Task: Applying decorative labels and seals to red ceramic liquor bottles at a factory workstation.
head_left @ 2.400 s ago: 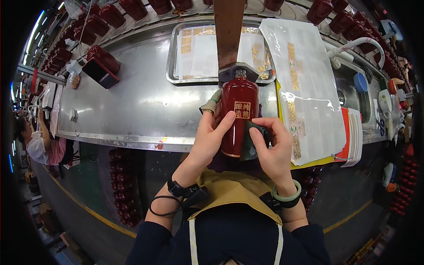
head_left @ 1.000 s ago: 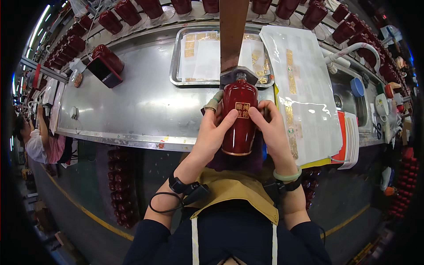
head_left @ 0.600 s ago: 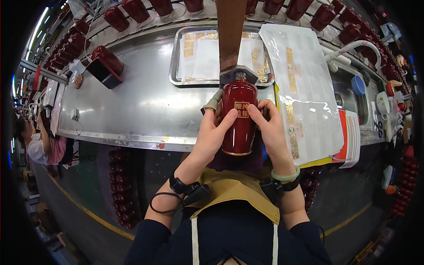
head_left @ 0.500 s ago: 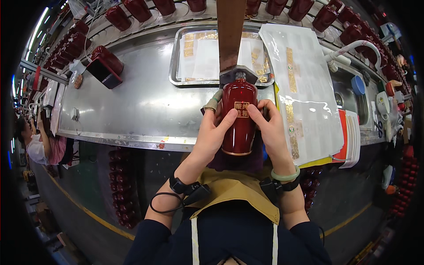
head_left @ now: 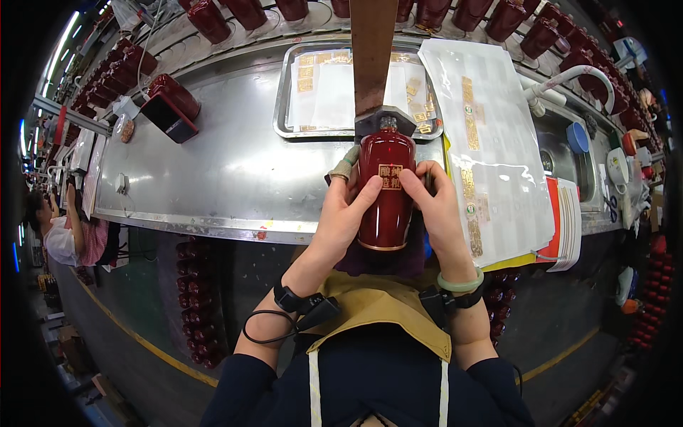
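A glossy dark red bottle [head_left: 384,220] lies tilted in front of me, its neck toward a dark block [head_left: 393,117] on the bench. A gold square label [head_left: 390,178] sits on its face. My left hand [head_left: 348,203] is closed around the left side, thumb at the label's left edge, with a greenish finger cover on one finger. From the right side my right hand [head_left: 435,199] grips the bottle, its thumb by the label's upper right. The fingers behind the bottle are hidden. A dark purple cloth [head_left: 388,265] lies beneath the bottle's base.
A metal tray [head_left: 284,132] holds wet decal sheets. On the right lies a large white decal sheet [head_left: 498,164], beside a sink [head_left: 594,178]. A brown post [head_left: 371,57] rises ahead. Red bottles [head_left: 247,13] line the far conveyor. Another person [head_left: 67,231] is at far left.
The bottles on the far conveyor have shifted to the right. My hands and the held bottle have hardly moved.
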### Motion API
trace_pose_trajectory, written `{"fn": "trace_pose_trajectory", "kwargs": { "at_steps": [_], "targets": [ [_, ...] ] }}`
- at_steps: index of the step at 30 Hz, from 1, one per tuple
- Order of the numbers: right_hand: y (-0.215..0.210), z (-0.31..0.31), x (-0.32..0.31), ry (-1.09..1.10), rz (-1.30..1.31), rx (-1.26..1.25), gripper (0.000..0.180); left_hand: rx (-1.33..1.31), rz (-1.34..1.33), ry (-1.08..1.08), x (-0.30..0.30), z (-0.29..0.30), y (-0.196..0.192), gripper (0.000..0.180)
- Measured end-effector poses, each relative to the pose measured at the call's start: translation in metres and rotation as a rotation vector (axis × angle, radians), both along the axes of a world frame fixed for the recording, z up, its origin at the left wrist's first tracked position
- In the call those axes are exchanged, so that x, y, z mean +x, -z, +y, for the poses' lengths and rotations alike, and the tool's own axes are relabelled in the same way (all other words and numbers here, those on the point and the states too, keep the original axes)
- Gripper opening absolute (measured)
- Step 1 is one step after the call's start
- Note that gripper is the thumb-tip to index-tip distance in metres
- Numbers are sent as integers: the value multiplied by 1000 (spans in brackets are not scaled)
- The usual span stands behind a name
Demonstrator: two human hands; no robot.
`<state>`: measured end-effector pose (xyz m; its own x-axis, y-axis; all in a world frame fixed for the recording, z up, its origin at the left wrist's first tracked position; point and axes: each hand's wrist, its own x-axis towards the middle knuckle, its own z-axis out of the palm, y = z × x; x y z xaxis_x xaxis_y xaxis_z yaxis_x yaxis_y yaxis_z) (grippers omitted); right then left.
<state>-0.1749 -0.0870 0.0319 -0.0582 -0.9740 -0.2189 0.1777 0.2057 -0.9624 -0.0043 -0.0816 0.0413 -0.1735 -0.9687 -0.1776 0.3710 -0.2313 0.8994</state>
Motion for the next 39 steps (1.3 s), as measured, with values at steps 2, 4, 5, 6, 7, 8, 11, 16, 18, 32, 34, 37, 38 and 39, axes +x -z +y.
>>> {"fn": "trace_pose_trajectory", "kwargs": {
  "at_steps": [2, 4, 5, 6, 7, 8, 11, 16, 18, 32, 34, 37, 38, 39],
  "targets": [
    [5, 0, 1, 0, 10, -19, 29, -2, -16, 0, 1, 0, 2, 68],
    [6, -1, 1, 0, 37, -37, 30, -2, -44, -9, 0, 0, 2, 70],
    [5, 0, 1, 0, 38, -39, 30, -3, -43, -9, -1, 0, 1, 70],
    [5, 0, 1, -1, 24, -48, 30, -8, -49, -17, -1, 1, 2, 71],
    [6, -4, 1, -2, 9, -64, 29, -20, -55, -26, -2, -2, 2, 71],
    [7, -3, 0, -5, 26, -63, 29, -33, -55, -26, -2, -2, 2, 71],
    [6, 2, 1, 7, 67, -45, 30, -42, -41, -9, -2, 1, 3, 72],
    [11, 5, 2, 8, 123, -81, 33, -5, -36, -13, -2, 4, 2, 72],
    [6, 6, 2, 12, 106, -73, 34, -12, -27, -16, -2, 5, 4, 72],
    [-5, 0, -1, -37, -47, -4, 21, 26, 33, -18, 3, 1, 2, 62],
    [-7, 0, -2, -30, -51, 7, 21, 28, 16, -11, 3, 1, 3, 62],
    [-4, 0, -2, -31, -57, 3, 21, 39, 26, 3, 4, 0, 2, 61],
    [-6, 0, -2, -31, -58, 10, 22, 41, 26, 2, 4, 0, 2, 61],
    [-7, 0, -2, -32, -60, 16, 23, 33, 37, 2, 4, 0, 1, 62]
  ]
}}
